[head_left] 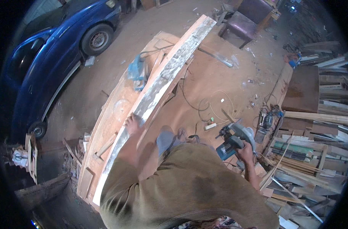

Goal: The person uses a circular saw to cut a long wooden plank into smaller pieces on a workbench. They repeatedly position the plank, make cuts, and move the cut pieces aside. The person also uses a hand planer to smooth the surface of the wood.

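Note:
A long wooden board, its upper face patched white and grey, lies slantwise along the workbench. My left hand grips it near the middle, with the fingers bent over its far edge. Off to the right, my right hand is closed round the rear handle of a teal and black circular saw. The saw is held beside my body, apart from the board; its blade is mostly hidden by the guard. On the bench beyond the board sits a blue power tool, and a hammer lies nearer me.
Scrap timber is heaped along the right side. Another power tool and loose cords lie on the sandy floor. A blue vehicle stands at the left, a padded chair at the far right.

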{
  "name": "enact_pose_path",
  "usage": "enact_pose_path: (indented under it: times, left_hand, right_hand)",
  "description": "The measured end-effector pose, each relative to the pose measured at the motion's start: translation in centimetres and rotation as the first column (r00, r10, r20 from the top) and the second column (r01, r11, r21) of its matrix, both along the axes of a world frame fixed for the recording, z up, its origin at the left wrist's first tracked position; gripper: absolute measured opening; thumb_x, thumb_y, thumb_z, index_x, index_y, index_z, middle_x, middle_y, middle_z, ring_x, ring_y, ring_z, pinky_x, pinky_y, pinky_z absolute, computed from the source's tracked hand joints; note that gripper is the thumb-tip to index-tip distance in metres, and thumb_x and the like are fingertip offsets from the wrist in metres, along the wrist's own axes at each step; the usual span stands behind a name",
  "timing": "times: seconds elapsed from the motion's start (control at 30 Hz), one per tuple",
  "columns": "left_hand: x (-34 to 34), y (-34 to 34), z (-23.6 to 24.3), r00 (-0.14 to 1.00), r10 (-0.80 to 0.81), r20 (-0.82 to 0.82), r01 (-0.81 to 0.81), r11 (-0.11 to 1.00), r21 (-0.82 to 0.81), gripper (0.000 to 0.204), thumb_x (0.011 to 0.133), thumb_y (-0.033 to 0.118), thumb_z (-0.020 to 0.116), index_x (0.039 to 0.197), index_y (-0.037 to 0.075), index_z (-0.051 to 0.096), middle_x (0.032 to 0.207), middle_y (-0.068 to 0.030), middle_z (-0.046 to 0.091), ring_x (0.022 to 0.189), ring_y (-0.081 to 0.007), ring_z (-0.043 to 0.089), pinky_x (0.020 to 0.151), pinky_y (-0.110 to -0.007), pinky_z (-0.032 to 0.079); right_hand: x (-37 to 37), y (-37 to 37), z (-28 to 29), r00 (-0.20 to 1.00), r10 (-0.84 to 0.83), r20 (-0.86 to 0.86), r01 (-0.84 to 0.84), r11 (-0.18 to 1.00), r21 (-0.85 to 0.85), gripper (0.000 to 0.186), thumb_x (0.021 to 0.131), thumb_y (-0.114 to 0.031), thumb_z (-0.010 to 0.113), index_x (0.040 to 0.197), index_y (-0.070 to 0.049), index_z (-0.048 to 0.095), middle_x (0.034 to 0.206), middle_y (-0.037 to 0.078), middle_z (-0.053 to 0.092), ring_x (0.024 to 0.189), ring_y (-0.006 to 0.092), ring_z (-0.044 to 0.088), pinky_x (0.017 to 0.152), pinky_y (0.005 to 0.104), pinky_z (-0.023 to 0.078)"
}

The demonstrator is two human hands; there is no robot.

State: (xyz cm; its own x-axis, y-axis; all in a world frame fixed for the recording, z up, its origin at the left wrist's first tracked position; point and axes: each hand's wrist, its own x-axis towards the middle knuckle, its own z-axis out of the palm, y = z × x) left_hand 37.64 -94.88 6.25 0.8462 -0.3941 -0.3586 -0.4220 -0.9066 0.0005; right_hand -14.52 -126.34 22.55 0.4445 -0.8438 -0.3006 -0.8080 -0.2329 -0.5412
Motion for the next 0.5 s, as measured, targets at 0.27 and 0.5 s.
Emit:
enact_pose_path:
  times: [0.27,0.5]
  left_hand:
    - [2.2,-0.5,6.0,0.379,-0.117,-0.918,-0.422,0.861,-0.284,0.070,0.081,0.027,0.065,0.141,-0.004,0.052,0.124,-0.0137,0.062,0.107,-0.0240,0.060,0.102,-0.036,0.046]
    - [-3.1,-16.4,12.3,0.480,-0.048,-0.876,-0.506,0.800,-0.321,0.059,0.098,0.042,0.066,0.132,-0.006,0.060,0.136,-0.0159,0.062,0.125,-0.0184,0.057,0.110,-0.033,0.041]
  right_hand:
    - [0.2,-3.9,-1.1,0.986,-0.169,-0.012,0.170,0.985,0.031,0.043,0.068,-0.011,0.083,0.109,-0.001,0.073,0.098,0.020,0.075,0.091,0.0316,0.073,0.084,0.0403,0.054]
    - [2.1,-8.2,-1.2,0.951,-0.304,-0.049,0.308,0.945,0.107,0.042,0.069,-0.007,0.083,0.109,0.000,0.073,0.100,0.016,0.076,0.091,0.0263,0.072,0.086,0.0368,0.053]
